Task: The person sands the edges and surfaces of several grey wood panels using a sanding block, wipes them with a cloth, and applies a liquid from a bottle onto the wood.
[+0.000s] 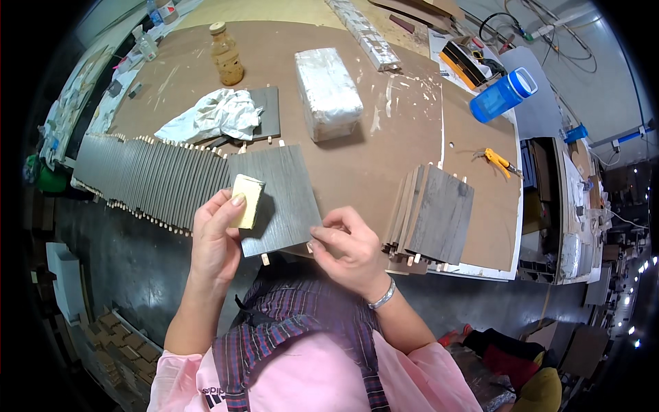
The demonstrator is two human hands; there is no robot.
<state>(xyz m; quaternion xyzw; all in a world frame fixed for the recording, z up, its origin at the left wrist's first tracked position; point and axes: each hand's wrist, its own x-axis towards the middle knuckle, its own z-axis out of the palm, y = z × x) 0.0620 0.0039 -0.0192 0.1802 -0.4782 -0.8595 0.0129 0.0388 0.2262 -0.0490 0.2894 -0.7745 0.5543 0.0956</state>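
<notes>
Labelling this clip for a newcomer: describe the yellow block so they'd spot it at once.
At the brown table, find the grey panel with the right hand at its corner. Over its left side, the left hand holds the block. Pale yellow sets it apart from the grey panels.

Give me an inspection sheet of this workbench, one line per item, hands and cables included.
Surface: brown tabletop, pale smears toward the far side.
Work items: grey panel before the person; row of panels at left; group of panels at right.
Clutter: crumpled white cloth, amber bottle, white wrapped block, blue bottle, yellow gun-shaped tool.
Hands: left hand grips a yellow block; right hand has fingers at the grey panel's near right corner, grip unclear.
Cables: black cable loops at upper right.
Surroundings: grey floor; brown pieces piled at lower left.
</notes>
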